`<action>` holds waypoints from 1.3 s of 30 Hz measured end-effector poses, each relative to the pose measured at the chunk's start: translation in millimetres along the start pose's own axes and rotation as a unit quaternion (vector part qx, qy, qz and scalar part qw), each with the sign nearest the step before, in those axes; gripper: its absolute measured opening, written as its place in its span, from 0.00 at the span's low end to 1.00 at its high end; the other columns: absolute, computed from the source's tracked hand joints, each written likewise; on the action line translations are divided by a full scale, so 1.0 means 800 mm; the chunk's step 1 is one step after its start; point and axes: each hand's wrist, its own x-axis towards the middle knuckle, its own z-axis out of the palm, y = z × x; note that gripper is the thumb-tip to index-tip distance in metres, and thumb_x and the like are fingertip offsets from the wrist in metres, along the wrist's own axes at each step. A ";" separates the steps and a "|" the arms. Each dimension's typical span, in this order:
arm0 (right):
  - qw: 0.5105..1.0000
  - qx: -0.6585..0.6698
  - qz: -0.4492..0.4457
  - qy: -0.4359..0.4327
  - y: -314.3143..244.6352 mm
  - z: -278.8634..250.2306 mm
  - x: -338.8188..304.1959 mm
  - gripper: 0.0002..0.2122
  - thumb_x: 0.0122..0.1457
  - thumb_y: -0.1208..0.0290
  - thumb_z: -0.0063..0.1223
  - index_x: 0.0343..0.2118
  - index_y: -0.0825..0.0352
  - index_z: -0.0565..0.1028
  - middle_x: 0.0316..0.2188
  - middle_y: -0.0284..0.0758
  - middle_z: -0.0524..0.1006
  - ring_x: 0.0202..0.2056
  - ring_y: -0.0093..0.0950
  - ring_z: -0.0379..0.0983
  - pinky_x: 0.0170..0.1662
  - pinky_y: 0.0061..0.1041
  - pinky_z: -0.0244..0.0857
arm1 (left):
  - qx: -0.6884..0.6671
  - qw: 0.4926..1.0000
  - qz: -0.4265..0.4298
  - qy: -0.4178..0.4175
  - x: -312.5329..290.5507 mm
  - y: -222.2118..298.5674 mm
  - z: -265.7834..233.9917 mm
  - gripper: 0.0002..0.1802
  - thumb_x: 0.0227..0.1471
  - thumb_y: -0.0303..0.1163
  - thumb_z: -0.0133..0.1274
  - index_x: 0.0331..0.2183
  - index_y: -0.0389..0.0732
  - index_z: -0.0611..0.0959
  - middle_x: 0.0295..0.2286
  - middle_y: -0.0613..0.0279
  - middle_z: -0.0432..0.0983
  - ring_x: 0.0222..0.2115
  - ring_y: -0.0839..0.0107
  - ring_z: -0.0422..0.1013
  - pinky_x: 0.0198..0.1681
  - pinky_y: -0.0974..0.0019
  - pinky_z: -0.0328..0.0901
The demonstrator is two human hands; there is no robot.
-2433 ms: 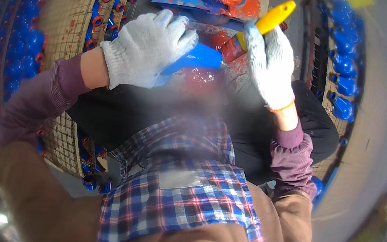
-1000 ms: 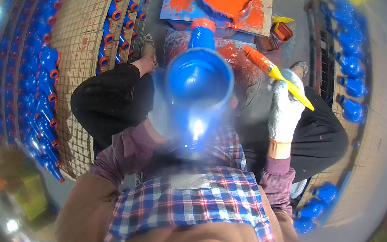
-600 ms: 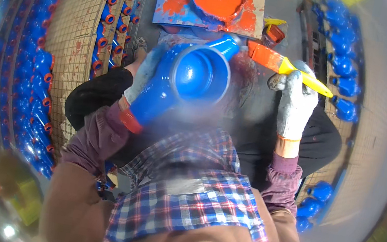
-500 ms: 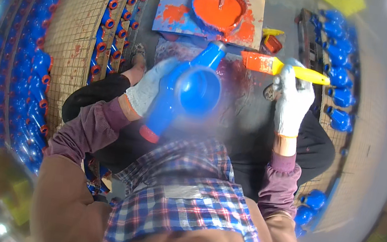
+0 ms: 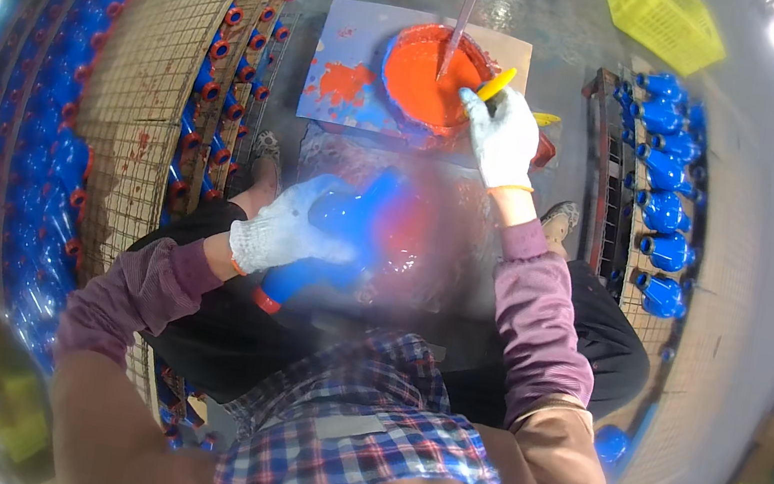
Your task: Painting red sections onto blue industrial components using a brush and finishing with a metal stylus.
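In my white-gloved left hand [image 5: 283, 226] is a glossy blue pipe fitting [image 5: 342, 220] with several branches, blurred by motion. Its lower end is painted red, and my fingers wrap round its body above my lap. My right hand [image 5: 504, 139], gloved too, grips a paintbrush [image 5: 499, 82] by its yellow handle at the right rim of the paint bucket [image 5: 387, 100]. The bristles are hidden behind the hand. Orange-red paint [image 5: 416, 72] fills the bucket, and a stick [image 5: 464, 16] leans in it.
A paint-stained board [image 5: 326, 80] lies under the bucket. Racks with several blue fittings stand at the left [image 5: 66, 161] and right [image 5: 663, 213]. A yellow plastic crate [image 5: 660, 22] is at the far right. Plastic sheeting [image 5: 425, 258] covers the spot between my feet.
My right hand has moved left and forward with the brush, from beside the bucket to its rim. The fitting has turned in my left hand, its wide opening no longer facing up. The view has shifted.
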 end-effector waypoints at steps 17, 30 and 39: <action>0.924 0.311 0.186 -0.125 -0.057 -0.117 -0.062 0.18 0.67 0.56 0.57 0.32 0.71 0.79 0.19 0.31 0.78 0.21 0.19 0.72 0.26 0.20 0.64 | 0.520 0.542 0.659 -0.040 0.008 0.081 0.008 0.25 0.46 0.41 0.65 0.47 0.56 0.76 0.47 0.62 0.67 0.49 0.47 0.68 0.45 0.36 0.76; 0.964 0.259 0.028 -0.062 -0.108 -0.155 -0.083 0.16 0.66 0.60 0.57 0.41 0.72 0.79 0.29 0.39 0.80 0.31 0.28 0.79 0.35 0.28 0.70 | 0.478 0.595 0.643 -0.063 0.012 0.074 0.021 0.27 0.45 0.39 0.66 0.49 0.55 0.77 0.50 0.57 0.65 0.51 0.45 0.66 0.44 0.37 0.76; 0.946 0.316 -0.047 0.043 -0.126 -0.178 -0.143 0.09 0.59 0.81 0.61 0.42 0.72 0.78 0.35 0.40 0.81 0.35 0.30 0.80 0.41 0.25 0.73 | 0.360 0.782 0.475 0.182 -0.012 0.055 0.058 0.51 0.29 0.38 0.80 0.55 0.38 0.72 0.47 0.49 0.72 0.46 0.51 0.73 0.51 0.51 0.70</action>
